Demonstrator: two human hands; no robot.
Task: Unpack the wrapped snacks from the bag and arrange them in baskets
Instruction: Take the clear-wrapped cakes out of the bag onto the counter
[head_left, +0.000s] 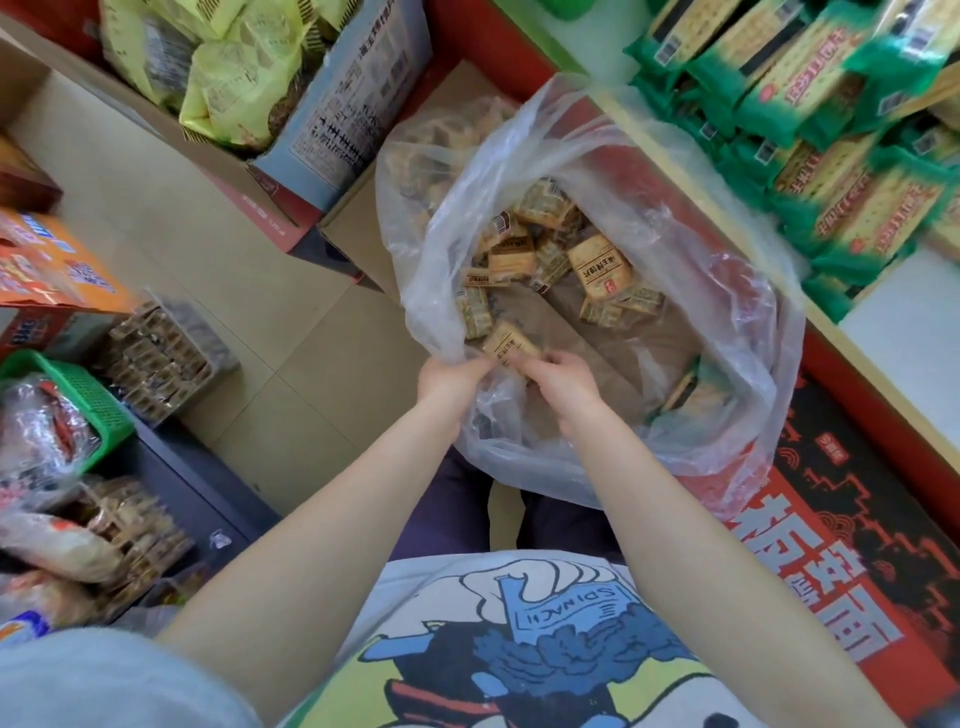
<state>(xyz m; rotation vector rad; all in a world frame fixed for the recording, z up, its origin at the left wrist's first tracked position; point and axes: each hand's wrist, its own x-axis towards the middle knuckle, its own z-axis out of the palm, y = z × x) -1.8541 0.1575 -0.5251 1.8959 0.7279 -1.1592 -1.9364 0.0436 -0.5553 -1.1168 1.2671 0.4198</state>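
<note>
At the near rim of the clear plastic bag, my left hand and right hand both pinch one tan wrapped snack. More snacks lie inside; a clear basket of them sits on my left.

One clear plastic bag holds over a dozen wrapped snacks; one green basket stands left; two hands work.
</note>
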